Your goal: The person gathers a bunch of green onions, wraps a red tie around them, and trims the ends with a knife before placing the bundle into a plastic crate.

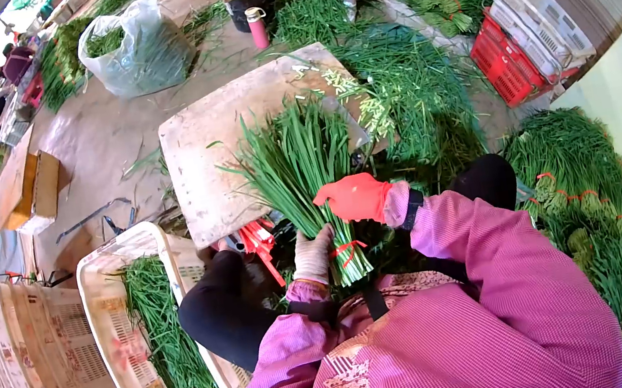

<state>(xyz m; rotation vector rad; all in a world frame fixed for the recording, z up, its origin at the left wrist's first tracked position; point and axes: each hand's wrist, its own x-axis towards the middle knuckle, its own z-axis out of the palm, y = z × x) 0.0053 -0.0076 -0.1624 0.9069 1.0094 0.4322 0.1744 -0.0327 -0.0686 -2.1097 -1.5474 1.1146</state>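
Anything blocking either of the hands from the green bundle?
Nothing visible except the gloves. The left hand grips the green bundle beside its red band; the right hand is over the stems, though its contact is hard to judge.

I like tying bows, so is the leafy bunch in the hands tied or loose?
It looks tied: the green bunch has a red tie across its stalks, near the bottom ends. Can't tell how tightly.

No legible txt, nos. or signs; red marks (134,353) on wht crate (104,293) unreadable.
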